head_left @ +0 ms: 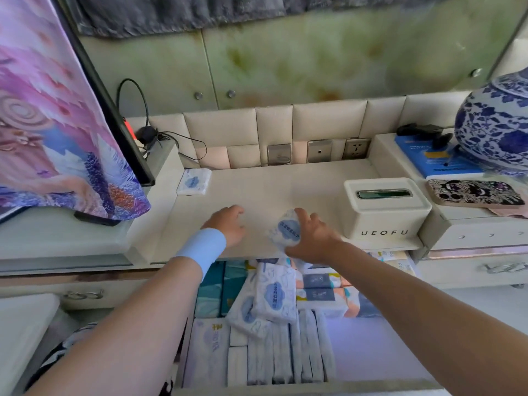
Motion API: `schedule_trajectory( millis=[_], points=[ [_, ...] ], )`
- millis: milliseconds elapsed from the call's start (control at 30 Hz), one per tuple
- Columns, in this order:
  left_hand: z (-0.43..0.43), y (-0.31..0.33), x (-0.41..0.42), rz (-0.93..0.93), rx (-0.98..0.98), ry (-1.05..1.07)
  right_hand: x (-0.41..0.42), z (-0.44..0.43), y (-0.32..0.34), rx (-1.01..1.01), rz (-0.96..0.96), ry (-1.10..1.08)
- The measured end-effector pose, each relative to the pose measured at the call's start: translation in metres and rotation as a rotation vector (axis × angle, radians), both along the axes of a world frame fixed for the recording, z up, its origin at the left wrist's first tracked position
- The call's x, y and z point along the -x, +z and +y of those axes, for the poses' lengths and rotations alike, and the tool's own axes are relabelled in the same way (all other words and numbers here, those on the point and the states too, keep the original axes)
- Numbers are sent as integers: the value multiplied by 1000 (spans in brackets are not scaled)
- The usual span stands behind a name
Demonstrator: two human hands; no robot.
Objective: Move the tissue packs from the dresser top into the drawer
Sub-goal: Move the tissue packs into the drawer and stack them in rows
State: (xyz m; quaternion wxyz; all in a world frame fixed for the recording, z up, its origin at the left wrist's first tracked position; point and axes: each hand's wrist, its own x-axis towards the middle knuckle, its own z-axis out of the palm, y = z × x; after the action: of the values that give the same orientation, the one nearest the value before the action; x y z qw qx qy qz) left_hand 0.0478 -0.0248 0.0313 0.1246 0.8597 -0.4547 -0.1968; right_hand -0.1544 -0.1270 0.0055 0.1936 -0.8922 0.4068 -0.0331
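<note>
While my right hand [310, 238] grips one tissue pack [285, 229] at the near edge of the dresser top [285, 187], the surface beyond it lies open from the near lip to the far padded wall. A second tissue pack [193, 182] rests flat at the far left corner of that surface. A white tissue box [385, 207] marked UEOFU stands at the right, just beside my right hand. Raised side ledges border the surface on both sides; the right ledge carries a phone [475, 192] and a blue-and-white vase [494, 124].

The drawer [308, 391] stands open below the near edge. It holds many tissue packs: a row standing on edge at the near side, flat packs at the far side, and two loose packs [265, 307] lying tilted on top. Bare floor shows at the near right of the drawer.

My right fingers are curled around the pack, thumb on its near side. My left hand [227, 224] rests on the dresser top with fingers loosely bent, holding nothing.
</note>
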Motion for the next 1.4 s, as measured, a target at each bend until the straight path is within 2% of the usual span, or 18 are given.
schedule_trajectory(
  millis=[200,333,467,667,800,933,1000,1100,1167,1267,1400],
  points=[
    [-34,-24,-86,-159,-87,220,-71,-33,-24,-9,60,25],
    [-55,-42,-138,-224,-97,313,-112,-50,-45,69,140,74],
    [-72,-56,-176,-253,-120,285,-139,-63,-68,195,98,185],
    [-92,-66,-194,-180,-223,273,-151,-74,-84,272,42,227],
    [-101,-61,-167,-327,-247,194,-146,-75,-80,257,47,252],
    [-94,-67,-141,-121,-52,261,-132,-77,-68,206,74,321],
    [-85,-67,-130,-110,23,266,-121,-77,-60,166,97,318],
    [-72,-61,-112,-73,-80,369,-100,-76,-45,71,163,278],
    [-63,-56,-99,79,-78,477,-81,-74,-37,27,204,244],
    [-47,-43,-70,378,135,566,-50,-67,-30,-23,228,164],
    [-32,-33,-33,360,89,345,-15,-58,-21,-163,227,92]
  ],
)
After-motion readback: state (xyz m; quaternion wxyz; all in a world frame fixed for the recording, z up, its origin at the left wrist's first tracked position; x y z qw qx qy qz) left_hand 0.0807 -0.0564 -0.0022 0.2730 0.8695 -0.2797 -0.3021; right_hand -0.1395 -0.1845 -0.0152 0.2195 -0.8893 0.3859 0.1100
